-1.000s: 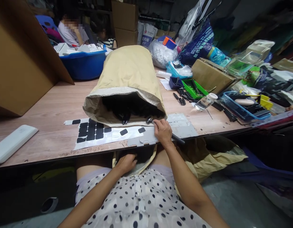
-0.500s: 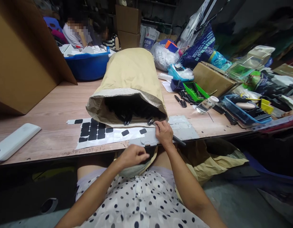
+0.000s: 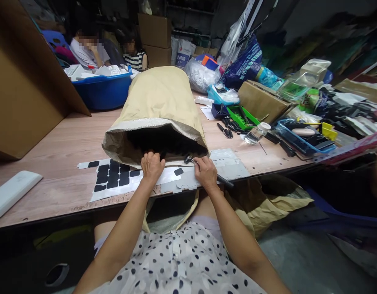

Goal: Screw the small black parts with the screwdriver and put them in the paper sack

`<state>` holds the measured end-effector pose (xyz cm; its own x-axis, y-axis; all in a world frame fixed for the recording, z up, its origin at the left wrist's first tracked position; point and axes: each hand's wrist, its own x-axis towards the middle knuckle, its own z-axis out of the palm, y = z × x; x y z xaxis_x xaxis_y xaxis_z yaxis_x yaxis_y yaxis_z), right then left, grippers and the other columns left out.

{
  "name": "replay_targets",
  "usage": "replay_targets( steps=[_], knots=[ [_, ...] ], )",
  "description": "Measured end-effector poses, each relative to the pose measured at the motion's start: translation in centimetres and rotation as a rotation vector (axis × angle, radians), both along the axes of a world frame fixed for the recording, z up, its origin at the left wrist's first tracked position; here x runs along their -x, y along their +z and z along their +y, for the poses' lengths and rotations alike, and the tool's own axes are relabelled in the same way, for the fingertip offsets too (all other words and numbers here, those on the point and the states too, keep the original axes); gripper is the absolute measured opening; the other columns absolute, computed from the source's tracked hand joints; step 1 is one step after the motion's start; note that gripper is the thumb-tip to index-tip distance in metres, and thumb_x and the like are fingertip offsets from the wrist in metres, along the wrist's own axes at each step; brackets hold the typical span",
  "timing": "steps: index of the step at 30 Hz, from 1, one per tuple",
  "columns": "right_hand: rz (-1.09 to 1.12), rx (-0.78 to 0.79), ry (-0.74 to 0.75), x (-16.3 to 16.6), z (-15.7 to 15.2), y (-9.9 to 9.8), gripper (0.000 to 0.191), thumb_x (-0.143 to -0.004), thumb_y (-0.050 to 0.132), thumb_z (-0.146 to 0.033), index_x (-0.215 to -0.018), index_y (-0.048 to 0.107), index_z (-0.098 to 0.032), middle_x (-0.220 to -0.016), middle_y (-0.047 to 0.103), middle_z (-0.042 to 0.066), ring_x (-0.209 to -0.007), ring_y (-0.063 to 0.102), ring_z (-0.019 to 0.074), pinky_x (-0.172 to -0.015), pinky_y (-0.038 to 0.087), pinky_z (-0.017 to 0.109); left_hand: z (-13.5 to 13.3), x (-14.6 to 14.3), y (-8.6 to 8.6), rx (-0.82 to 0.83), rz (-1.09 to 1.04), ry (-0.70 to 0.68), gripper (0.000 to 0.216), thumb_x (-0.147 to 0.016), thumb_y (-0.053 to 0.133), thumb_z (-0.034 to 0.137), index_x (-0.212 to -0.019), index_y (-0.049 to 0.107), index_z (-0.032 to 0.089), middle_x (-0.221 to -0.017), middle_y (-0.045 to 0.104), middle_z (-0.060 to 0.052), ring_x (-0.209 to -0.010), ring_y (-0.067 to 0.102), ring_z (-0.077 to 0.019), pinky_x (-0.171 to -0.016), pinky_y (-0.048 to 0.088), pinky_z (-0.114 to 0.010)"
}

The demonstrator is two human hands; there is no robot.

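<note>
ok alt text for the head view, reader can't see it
The left hand is at the mouth of a tan sack with dark contents, while the right hand holds a black-handled tool. A sheet of black patches lies on the table, with a blue basin farther back.

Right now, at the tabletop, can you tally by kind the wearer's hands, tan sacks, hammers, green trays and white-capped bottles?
Left hand and right hand: 2
Tan sack: 1
Hammer: 1
Green tray: 1
White-capped bottle: 1
Total: 6
</note>
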<state>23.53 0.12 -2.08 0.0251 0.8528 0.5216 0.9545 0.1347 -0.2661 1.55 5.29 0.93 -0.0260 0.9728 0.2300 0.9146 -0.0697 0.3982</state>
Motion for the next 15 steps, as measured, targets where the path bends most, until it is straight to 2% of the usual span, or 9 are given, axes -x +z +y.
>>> replay_targets(
  steps=[3,6,9,15],
  knots=[
    [0.006,0.0,-0.003,0.0,0.0,-0.1,0.027,-0.089,0.052,-0.017,-0.106,0.071,-0.023,-0.089,0.061,0.007,-0.086,0.052,0.0232,-0.077,0.042,0.034,-1.2,0.4,0.6,-0.047,-0.035,-0.052,0.009,-0.083,0.065,0.027,-0.082,0.071,0.022,-0.093,0.061,-0.012,-0.098,0.056,-0.0334,-0.085,0.047,-0.046],
    [0.015,0.002,-0.006,0.1,0.0,-0.2,0.027,-0.09,0.051,-0.017,-0.107,0.071,-0.023,-0.089,0.06,0.007,-0.086,0.052,0.0233,-0.075,0.042,0.034,-3.0,0.2,0.7,-0.103,-0.118,-0.221,0.009,-0.084,0.066,0.028,-0.089,0.073,0.024,-0.094,0.063,-0.008,-0.094,0.055,-0.0277,-0.084,0.047,-0.041],
    [0.009,-0.02,-0.016,0.1,0.0,-0.3,0.026,-0.089,0.052,-0.018,-0.107,0.071,-0.022,-0.09,0.061,0.007,-0.086,0.052,0.0231,-0.076,0.043,0.034,-4.8,-0.5,-0.1,-0.06,-0.154,-0.371,0.01,-0.083,0.067,0.026,-0.091,0.072,0.025,-0.088,0.065,-0.004,-0.089,0.055,-0.0241,-0.084,0.047,-0.038],
    [0.018,-0.011,0.011,-0.1,-0.3,0.4,0.024,-0.091,0.051,-0.019,-0.099,0.073,-0.023,-0.088,0.063,0.008,-0.084,0.055,0.0229,-0.076,0.046,0.033,-5.5,-1.1,-1.8,-0.003,-0.242,-0.368,0.011,-0.082,0.067,0.025,-0.092,0.073,0.026,-0.087,0.067,-0.003,-0.087,0.057,-0.0225,-0.083,0.047,-0.036]
  ],
)
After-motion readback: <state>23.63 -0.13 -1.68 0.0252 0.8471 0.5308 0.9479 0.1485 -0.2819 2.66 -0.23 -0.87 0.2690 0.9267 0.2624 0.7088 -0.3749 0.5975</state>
